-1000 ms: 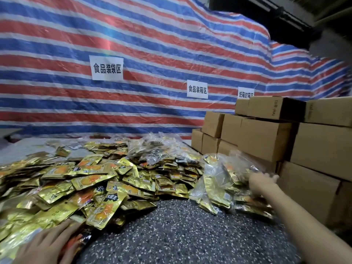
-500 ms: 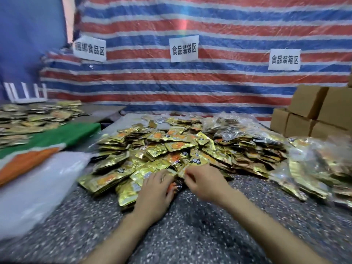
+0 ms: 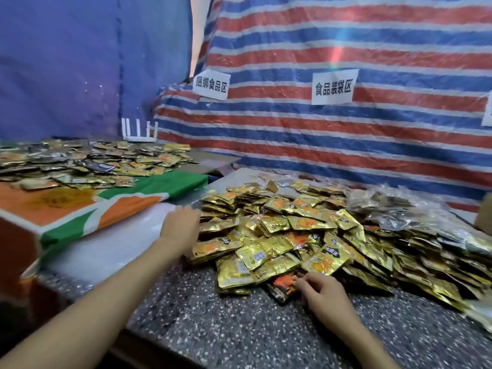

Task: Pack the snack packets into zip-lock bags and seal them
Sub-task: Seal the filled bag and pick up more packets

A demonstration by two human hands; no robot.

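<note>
One dark packet (image 3: 284,285) pinched by right hand (image 3: 323,292), pile (image 3: 306,235) front; left hand (image 3: 181,225) grip unclear.

Under me runs a dark speckled stone tabletop (image 3: 239,328). Behind it hangs a tarpaulin (image 3: 346,155) striped red, white and blue, and to its left a plain blue sheet (image 3: 80,62). Two white paper signs with black Chinese characters are stuck to the stripes, one to the left (image 3: 211,85) and one near the middle (image 3: 334,87); a third (image 3: 488,109) is cut off at the right edge. To my left a green, orange and white cloth (image 3: 127,201) covers a neighbouring table. A small white rack (image 3: 139,130) stands against the blue sheet. A cardboard box (image 3: 484,211) peeks in at far right.
</note>
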